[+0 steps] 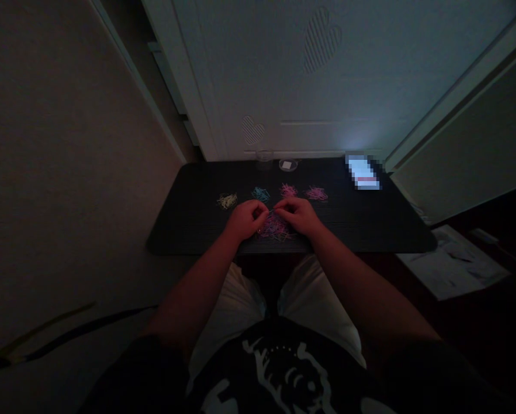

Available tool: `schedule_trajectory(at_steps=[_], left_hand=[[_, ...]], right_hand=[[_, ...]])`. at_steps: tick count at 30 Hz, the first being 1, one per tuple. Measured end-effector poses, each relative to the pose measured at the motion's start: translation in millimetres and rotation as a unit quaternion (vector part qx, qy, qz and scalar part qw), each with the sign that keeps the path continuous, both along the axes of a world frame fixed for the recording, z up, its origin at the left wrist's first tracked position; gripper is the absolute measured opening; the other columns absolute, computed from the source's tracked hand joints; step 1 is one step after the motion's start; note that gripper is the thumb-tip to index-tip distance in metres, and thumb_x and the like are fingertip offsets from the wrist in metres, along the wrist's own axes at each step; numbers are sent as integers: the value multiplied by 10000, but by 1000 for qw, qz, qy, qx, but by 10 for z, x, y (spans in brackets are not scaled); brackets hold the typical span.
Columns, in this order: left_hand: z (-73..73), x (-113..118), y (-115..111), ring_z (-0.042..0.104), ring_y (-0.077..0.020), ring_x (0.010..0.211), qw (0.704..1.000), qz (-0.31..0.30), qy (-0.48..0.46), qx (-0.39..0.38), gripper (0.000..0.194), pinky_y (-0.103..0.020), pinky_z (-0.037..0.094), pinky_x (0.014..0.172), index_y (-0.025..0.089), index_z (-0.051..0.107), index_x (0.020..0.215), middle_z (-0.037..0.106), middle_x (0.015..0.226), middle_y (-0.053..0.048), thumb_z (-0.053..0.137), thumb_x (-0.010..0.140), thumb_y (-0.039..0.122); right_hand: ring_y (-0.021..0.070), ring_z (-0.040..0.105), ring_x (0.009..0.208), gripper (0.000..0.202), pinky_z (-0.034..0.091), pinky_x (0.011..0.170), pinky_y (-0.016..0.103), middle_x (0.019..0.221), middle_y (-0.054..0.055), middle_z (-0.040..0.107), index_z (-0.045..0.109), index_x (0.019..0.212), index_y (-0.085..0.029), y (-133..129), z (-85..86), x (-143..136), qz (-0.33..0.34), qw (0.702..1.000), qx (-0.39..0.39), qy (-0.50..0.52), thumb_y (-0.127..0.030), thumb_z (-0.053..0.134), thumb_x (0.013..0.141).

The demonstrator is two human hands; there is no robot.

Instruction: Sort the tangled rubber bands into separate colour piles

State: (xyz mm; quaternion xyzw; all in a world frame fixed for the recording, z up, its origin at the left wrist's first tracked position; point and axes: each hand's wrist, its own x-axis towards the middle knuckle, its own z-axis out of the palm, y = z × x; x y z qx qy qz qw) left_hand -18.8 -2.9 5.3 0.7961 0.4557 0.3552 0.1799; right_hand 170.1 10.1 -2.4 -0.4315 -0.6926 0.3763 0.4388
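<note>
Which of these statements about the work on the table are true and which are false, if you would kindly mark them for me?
1. The mixed pile lies nearer the person than the teal pile. True.
2. The left hand and right hand are at opposite ends of the table. False: they are close together, near its middle, by the mixed pile.
3. The lit screen is toward the far right corner of the table. True.
4. The teal pile is the leftmost of the small piles. False: the pale yellowish pile is.
5. Two pinkish piles lie to the right of the teal pile. True.
</note>
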Motion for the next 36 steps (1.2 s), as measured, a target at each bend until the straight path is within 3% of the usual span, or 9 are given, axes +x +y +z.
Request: schedule_trajectory(at_steps=[14, 28, 36], left_hand=[[11, -1, -10, 568, -126, 680, 1000, -16, 8, -10, 104, -252, 450, 647, 167, 629, 814, 644, 759, -17, 579, 770, 246], [-19, 1, 14, 591, -137, 709, 999, -24, 19, -21, 231, -265, 472, 651, 171, 654, 961, 669, 840, -39, 594, 776, 296], [14, 6, 9, 591, -139, 726, 999, -30, 14, -16, 170, -256, 457, 654, 175, 667, 846, 669, 813, -34, 545, 814, 289]], right_hand=[[106, 478, 526, 107, 352, 516, 240, 585, -9, 586, 665, 709, -174, 13, -21, 6, -2, 1000, -4, -15, -275, 630, 697], [94, 446, 512, 54, 329, 496, 229, 560, -26, 533, 601, 668, -177, -10, -13, 0, -1, 1000, -13, -7, -231, 601, 671], [95, 443, 523, 49, 328, 504, 230, 568, -22, 537, 602, 670, -172, -33, 24, -7, 3, 1000, -5, -30, -219, 589, 662]])
